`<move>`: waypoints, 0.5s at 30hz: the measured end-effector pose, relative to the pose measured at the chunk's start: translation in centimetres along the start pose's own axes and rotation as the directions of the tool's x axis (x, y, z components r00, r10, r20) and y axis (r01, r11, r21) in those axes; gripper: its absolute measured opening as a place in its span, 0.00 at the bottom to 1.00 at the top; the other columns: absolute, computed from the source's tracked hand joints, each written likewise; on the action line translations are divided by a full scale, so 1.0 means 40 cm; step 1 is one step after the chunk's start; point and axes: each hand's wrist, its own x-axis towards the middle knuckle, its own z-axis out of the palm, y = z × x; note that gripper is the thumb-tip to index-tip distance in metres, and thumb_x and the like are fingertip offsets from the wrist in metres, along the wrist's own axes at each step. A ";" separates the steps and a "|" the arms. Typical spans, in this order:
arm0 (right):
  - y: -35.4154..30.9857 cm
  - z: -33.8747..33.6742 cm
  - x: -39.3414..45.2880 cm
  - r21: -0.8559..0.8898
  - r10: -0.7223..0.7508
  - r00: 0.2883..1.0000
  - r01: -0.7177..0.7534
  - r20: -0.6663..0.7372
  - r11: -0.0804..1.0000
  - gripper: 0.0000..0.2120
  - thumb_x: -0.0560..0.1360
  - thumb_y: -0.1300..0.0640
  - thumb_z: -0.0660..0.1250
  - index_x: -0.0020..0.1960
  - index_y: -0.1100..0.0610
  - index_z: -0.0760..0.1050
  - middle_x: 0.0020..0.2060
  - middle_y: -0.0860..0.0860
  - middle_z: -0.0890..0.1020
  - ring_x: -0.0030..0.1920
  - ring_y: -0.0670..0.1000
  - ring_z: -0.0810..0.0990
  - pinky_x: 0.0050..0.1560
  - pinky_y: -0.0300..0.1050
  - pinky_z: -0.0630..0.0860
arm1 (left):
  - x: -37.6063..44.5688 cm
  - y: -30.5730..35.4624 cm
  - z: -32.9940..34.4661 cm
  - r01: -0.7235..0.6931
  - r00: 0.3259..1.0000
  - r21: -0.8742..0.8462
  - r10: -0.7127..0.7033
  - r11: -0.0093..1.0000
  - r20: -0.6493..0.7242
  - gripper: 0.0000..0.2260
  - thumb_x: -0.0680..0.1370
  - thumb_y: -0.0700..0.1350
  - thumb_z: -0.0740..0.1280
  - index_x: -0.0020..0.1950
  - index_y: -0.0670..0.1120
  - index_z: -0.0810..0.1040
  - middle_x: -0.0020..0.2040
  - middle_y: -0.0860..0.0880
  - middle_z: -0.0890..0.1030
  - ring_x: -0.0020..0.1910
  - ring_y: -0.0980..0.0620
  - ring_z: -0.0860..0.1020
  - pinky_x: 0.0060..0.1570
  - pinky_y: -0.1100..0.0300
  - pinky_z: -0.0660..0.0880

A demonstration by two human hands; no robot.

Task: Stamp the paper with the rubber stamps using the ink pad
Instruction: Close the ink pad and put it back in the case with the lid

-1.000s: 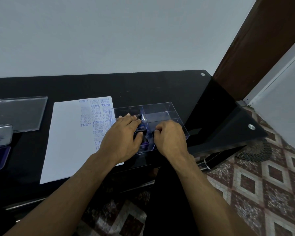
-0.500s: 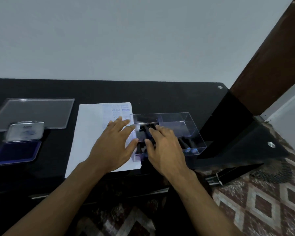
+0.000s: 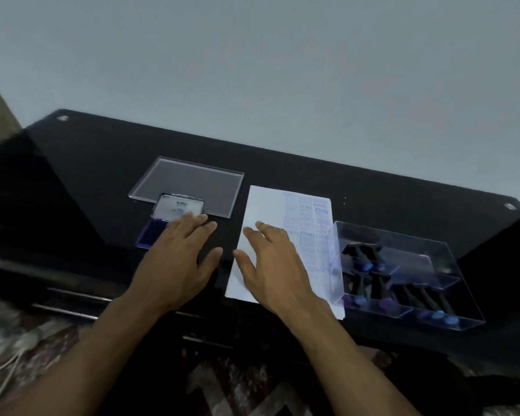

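We have shifted our working area from the right end of the black glass table (image 3: 282,166) toward its left half, and this is the main change: a second ago both hands were inside the clear stamp box (image 3: 409,274), and now both have left it empty. The sheet of paper (image 3: 270,211) lies flat at centre, blue impressions filling its right-hand columns and its left part blank; its right edge runs under the box wall. The box holds all the rubber stamps (image 3: 370,259), lying in their compartments, so we judge that no stamp is currently in use. The clear lid panel (image 3: 192,181) lies left of the paper, well apart from the box. The ink pad (image 3: 150,232) sits just in front of it, its blue surface exposed and its own cover (image 3: 174,207) hinged back. Our left hand (image 3: 177,259) is extended over the pad with fingers straight and together, holding nothing; whether it touches the pad we cannot tell. Our right hand (image 3: 270,265) is spread flat above or on the paper, fingers apart, holding nothing. Half a second ago the right hand was at a stamp handle; that stamp stays boxed, which suggests closing the pad comes next.
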 end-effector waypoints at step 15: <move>-0.153 0.138 0.148 0.276 -0.014 0.994 -0.017 0.110 0.961 0.29 0.78 0.42 0.64 0.76 0.49 0.63 0.70 0.48 0.70 0.69 0.49 0.69 0.69 0.46 0.69 | -0.042 -0.264 -0.025 0.216 0.976 -0.004 -0.216 0.976 -0.030 0.29 0.79 0.58 0.67 0.76 0.47 0.69 0.76 0.47 0.69 0.79 0.49 0.60 0.78 0.49 0.56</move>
